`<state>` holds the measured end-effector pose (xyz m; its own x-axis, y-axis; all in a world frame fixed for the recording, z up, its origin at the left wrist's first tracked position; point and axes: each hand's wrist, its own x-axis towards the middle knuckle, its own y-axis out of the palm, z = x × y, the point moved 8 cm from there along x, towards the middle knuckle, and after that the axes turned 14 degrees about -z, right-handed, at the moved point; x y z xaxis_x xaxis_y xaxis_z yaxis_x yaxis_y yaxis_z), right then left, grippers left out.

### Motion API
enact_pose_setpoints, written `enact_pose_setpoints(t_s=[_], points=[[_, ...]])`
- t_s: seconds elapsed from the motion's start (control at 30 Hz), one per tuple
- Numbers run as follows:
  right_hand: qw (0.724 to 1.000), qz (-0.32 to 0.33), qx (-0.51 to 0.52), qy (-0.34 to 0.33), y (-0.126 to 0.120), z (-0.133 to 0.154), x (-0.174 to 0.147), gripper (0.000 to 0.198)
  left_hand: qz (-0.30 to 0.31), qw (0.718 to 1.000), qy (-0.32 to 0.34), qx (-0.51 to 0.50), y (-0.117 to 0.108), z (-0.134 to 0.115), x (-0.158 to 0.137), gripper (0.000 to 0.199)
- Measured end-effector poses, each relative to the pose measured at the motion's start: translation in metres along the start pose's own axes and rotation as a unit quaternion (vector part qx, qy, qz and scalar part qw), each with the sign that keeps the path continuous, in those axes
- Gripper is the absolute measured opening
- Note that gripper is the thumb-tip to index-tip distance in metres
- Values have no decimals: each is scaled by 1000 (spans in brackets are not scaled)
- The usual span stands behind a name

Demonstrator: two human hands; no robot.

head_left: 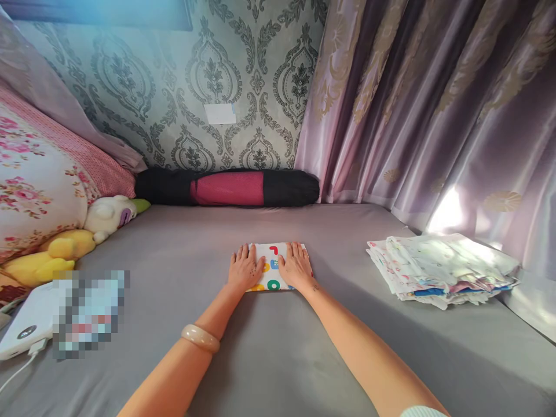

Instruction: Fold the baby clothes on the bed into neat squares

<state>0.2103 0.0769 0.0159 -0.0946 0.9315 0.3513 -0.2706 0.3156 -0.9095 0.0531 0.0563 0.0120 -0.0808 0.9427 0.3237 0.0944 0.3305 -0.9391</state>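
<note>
A folded white cloth [273,275] printed with colourful shapes lies flat on the grey bed sheet [269,359], in the middle of the view. Across its left part rests my left hand [246,268], palm down with the fingers stretched forward. My right hand [296,266] lies the same way on the right part of the cloth. Both hands are open and press on the top, gripping nothing. Between them the print shows red, blue and green figures. To the right sits a stack of folded printed cloths [434,260], apart from my hands.
A black and pink bolster-shaped bag [228,188] lies along the wall. On the left are a floral pillow [39,185], a white plush toy [108,215], a yellow plush toy [52,258] and a white power bank [32,324] with a cable. Purple curtains [412,104] hang at right.
</note>
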Motion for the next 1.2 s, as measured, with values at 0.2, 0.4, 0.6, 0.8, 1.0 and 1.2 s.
enact_pose_setpoints(t_s=[0.2, 0.4, 0.6, 0.8, 1.0, 1.2], points=[[998, 50, 19, -41, 0, -8, 0, 60, 21, 997, 66, -23, -3, 10, -1, 65], [992, 95, 30, -82, -5, -24, -2, 59, 31, 990, 131, -50, -3, 22, -1, 66], [990, 106, 6, -96, -5, -47, -2, 60, 39, 978, 193, -72, -2, 33, -1, 60], [988, 117, 2, -100, -9, -49, -1, 58, 58, 976, 198, -77, -7, 33, 1, 59], [996, 63, 3, -66, -25, -24, 1, 57, 5, 991, 131, -31, -24, 10, 3, 58], [998, 54, 4, -20, -12, -14, -5, 60, 2, 997, 75, -18, -12, -4, -5, 57]])
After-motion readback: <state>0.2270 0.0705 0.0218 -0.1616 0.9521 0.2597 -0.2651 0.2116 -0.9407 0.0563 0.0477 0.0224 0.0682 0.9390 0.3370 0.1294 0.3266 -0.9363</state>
